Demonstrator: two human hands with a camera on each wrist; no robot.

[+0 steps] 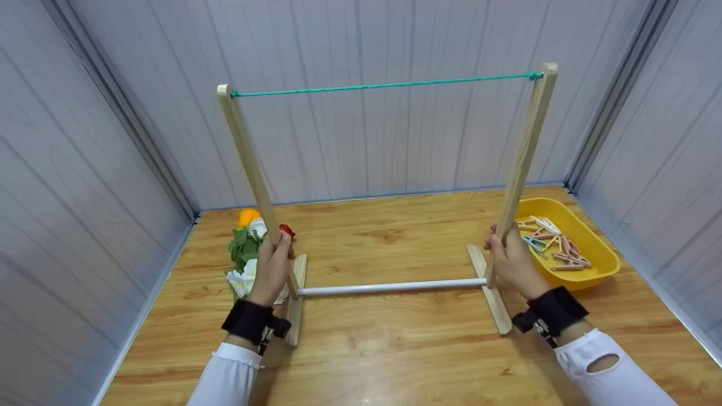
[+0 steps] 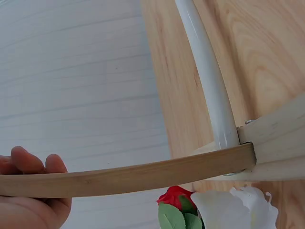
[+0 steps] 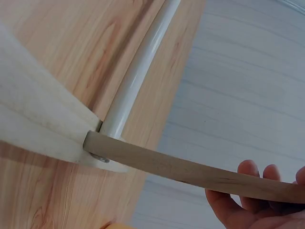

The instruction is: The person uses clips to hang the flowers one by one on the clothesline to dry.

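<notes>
My left hand (image 1: 272,265) curls its fingers (image 2: 29,161) round the left pale wooden upright post (image 1: 251,169), thumb side up, while my right hand (image 1: 512,260) grips the right pale wooden upright post (image 1: 522,163) the same way; both white-sleeved forearms reach forward, black bands on the wrists

Frame posts (image 1: 248,163): pale wood. String (image 1: 383,85): teal. Crossbar (image 1: 392,287): white. Tray (image 1: 601,248): yellow. Clothespins (image 1: 555,245): pastel mix.

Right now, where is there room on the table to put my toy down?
Bare wood lies in front of the white rod, near the table edge, and behind it toward the back wall. It is crowded by the flowers and the yellow tray of clothespins.
</notes>
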